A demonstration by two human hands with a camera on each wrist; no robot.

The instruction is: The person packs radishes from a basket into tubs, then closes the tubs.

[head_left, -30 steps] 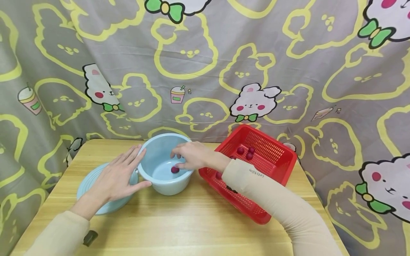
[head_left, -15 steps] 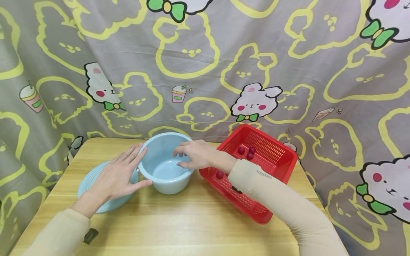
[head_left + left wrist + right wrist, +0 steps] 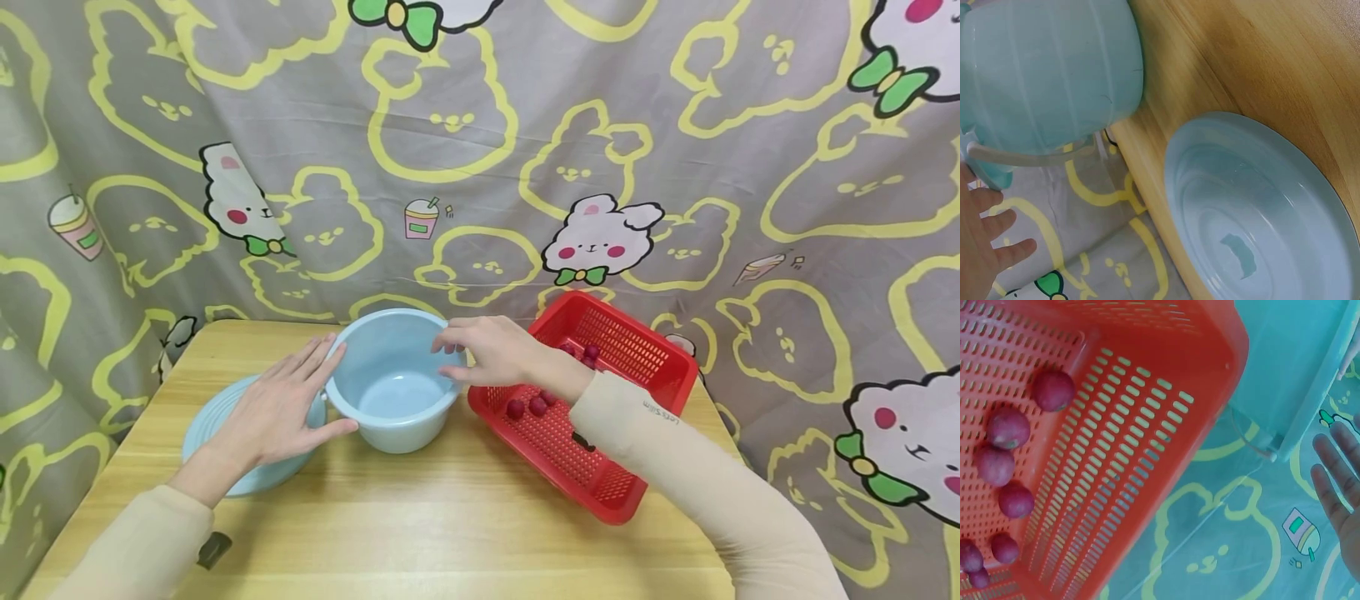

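A light-blue bucket (image 3: 401,435) stands upright on the table; its grey handle (image 3: 1029,156) shows in the left wrist view. My left hand (image 3: 288,408) touches the bucket's left rim, fingers straight. My right hand (image 3: 495,350) is at the bucket's right rim, fingers loosely bent, with nothing seen in them; in the right wrist view this hand (image 3: 1344,494) shows straight fingers. To the right is a red perforated basket (image 3: 618,492) holding several small, round, dark-red fruits (image 3: 515,408). No fruit shows on the visible part of the bucket's floor.
A light-blue round lid (image 3: 1254,181) lies on the table left of the bucket, partly under my left hand in the head view. The wooden table (image 3: 420,525) reaches a patterned grey curtain (image 3: 465,200) at the back. A small dark piece (image 3: 215,550) shows by my left sleeve.
My right hand has moved right, from inside the bucket to its right rim. The fruit seen at its fingertips in the bucket is out of sight. My left hand stays put.
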